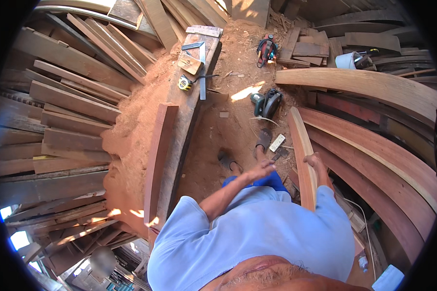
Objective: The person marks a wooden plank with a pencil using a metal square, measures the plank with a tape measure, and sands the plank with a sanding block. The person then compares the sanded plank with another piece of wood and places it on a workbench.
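Observation:
My right hand [316,162] grips the edge of a curved wooden board [303,151], which stands on my right side with its pale face up. In front of my waist, my left hand [263,169] has its fingers drawn together. A small dark object [280,153] shows just beyond those fingers; whether they hold it I cannot make out. To my left, a reddish wooden beam [159,160] rests along a long weathered bench [184,126]. Farther up the bench lie a try square [202,72], a wood block [190,63] and a yellow tape measure [184,83].
A circular saw [267,104] and a red-and-black power tool [266,50] sit on the sawdust-covered floor. Nearby is a white power strip [277,142] with a cord. Large curved planks [374,145] fill the right side; stacked boards [73,102] line the left beside heaped sawdust [126,160].

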A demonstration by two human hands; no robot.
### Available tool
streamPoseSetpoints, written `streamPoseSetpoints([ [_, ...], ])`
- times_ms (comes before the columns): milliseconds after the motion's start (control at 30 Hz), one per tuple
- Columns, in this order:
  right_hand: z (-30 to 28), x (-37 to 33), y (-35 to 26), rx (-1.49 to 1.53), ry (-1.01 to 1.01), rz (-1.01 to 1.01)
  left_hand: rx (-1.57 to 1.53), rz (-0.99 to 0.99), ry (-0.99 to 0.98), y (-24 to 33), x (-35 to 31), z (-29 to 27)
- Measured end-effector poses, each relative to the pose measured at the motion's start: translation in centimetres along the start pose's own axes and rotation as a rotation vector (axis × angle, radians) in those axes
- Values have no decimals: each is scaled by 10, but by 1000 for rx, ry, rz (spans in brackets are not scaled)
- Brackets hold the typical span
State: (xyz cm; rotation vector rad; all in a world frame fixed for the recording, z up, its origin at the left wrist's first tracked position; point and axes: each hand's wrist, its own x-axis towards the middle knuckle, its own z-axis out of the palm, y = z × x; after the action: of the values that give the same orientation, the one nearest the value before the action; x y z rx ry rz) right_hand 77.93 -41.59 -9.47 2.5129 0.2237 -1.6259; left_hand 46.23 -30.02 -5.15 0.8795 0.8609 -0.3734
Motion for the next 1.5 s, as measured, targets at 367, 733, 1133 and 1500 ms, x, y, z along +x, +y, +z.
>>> streamPoseSetpoints([
  [367,3,-214,36,-196,177,-304,-223,-193,104,-34,-2,-48],
  [733,20,-321,-21,-681,157,-754,-1304,211,180,-48,6,-53],
  [1133,118,-329,-194,-1403,-63,-1182,-1938,707,564,-207,-175,-40],
  [1500,334,-408,-350,-1638,-111,-1776,-2123,1415,986,-323,-293,-130],
])
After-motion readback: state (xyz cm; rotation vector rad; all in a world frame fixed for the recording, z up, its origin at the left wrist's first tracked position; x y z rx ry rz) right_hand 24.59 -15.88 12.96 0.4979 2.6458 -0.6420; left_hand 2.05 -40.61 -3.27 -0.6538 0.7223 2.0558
